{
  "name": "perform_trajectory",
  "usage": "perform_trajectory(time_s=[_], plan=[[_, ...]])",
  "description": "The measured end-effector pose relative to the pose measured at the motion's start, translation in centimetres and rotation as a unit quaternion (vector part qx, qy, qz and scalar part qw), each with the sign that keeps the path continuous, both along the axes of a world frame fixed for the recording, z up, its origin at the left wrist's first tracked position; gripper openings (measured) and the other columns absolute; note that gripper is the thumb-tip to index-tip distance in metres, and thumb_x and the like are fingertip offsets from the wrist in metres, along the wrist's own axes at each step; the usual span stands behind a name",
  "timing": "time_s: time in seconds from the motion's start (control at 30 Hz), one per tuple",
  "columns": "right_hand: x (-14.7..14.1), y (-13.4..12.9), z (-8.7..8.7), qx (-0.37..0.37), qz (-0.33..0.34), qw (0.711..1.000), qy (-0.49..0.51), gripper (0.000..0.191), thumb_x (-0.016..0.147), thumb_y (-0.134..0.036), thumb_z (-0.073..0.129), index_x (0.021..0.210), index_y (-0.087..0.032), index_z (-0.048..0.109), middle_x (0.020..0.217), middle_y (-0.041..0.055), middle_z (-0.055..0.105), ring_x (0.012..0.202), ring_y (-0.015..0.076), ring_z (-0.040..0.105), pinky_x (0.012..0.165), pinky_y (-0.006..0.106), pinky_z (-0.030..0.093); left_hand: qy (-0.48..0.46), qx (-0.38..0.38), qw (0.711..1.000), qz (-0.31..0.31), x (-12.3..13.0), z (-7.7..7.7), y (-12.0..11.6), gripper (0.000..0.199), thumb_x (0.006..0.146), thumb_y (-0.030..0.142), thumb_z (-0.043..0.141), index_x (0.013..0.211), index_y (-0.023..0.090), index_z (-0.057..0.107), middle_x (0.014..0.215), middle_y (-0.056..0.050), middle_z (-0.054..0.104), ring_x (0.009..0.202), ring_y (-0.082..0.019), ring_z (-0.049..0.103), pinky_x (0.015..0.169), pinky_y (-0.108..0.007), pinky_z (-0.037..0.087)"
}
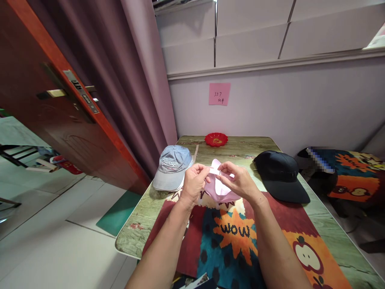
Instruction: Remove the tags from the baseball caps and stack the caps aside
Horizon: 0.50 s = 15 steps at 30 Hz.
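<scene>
A pink cap [224,195] is at the middle of the table, its inside partly showing between my hands. My left hand [195,182] pinches the left end of a small white strap [214,171] at the cap's near upper edge. At the strap's right end, the fingers of my right hand [237,178] are closed on it. To the left lies a light blue cap [173,166] with white lettering. A black cap [279,174] rests on the right side. Part of the pink cap is hidden behind my fingers.
A red scalloped dish [216,139] stands at the table's back edge. A colourful cloth [228,241] covers the near part of the wooden-patterned table [135,224]. A pink note [219,94] is on the wall. An open door [69,104] and a curtain are at left.
</scene>
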State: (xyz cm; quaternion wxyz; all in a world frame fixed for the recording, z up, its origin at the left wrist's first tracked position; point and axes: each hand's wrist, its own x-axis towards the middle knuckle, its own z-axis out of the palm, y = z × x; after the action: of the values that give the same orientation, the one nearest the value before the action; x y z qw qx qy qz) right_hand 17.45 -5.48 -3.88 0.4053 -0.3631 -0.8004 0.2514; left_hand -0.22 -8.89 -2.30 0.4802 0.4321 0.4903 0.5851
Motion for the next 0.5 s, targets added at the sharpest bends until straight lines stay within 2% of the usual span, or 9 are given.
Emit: perform_trajectory(time_s=[0.1,0.2,0.27,0.4,0.5], plan=[[0.2,0.1,-0.1,-0.021,-0.001,1.000,0.008,0.017,0.089,-0.038,0.065,0.097,-0.024,0.061,0.085,0.0029,0.070,0.074,0.0180,0.062,0.067,0.028,0.046,0.002,-0.002,1.000,-0.004,-0.6,0.0,0.2,0.025,0.074,0.036,0.073,0.078,0.015,0.059,0.054,0.002,0.059,0.039,-0.005,0.041,0.037,-0.017,0.021],[0.2,0.2,-0.1,-0.036,0.003,0.999,0.011,0.018,0.089,-0.038,0.065,0.100,-0.023,0.063,0.086,0.0032,0.070,0.076,0.0181,0.063,0.068,0.028,0.048,-0.004,0.003,1.000,-0.019,-1.1,0.1,0.4,0.026,0.072,0.033,0.074,0.078,0.016,0.056,0.073,-0.002,0.067,0.044,-0.005,0.049,0.036,-0.017,0.024],[0.2,0.2,-0.2,-0.041,0.007,0.999,0.018,0.019,0.089,-0.037,0.065,0.101,-0.023,0.063,0.089,0.0038,0.071,0.078,0.0181,0.064,0.068,0.028,0.049,0.016,0.000,0.999,-0.037,-1.3,0.3,0.6,0.030,0.074,0.038,0.075,0.083,0.017,0.056,0.078,-0.002,0.067,0.045,-0.005,0.051,0.035,-0.016,0.026],[0.3,0.1,-0.2,-0.059,0.036,0.997,0.044,0.020,0.090,-0.037,0.063,0.105,-0.023,0.061,0.092,0.0038,0.072,0.081,0.0178,0.065,0.067,0.027,0.049,0.129,-0.029,0.981,-0.145,-1.4,0.5,1.3,0.048,0.083,0.062,0.065,0.100,0.017,0.063,0.058,0.005,0.054,0.041,-0.008,0.048,0.035,-0.017,0.030],[0.4,0.1,-0.2,-0.063,0.043,0.996,0.036,0.019,0.091,-0.038,0.062,0.104,-0.024,0.061,0.089,0.0031,0.072,0.079,0.0177,0.065,0.068,0.027,0.049,0.185,-0.036,0.960,-0.209,-1.5,0.5,2.0,0.056,0.081,0.071,0.062,0.088,0.016,0.066,0.053,0.004,0.049,0.043,-0.010,0.049,0.038,-0.018,0.033]])
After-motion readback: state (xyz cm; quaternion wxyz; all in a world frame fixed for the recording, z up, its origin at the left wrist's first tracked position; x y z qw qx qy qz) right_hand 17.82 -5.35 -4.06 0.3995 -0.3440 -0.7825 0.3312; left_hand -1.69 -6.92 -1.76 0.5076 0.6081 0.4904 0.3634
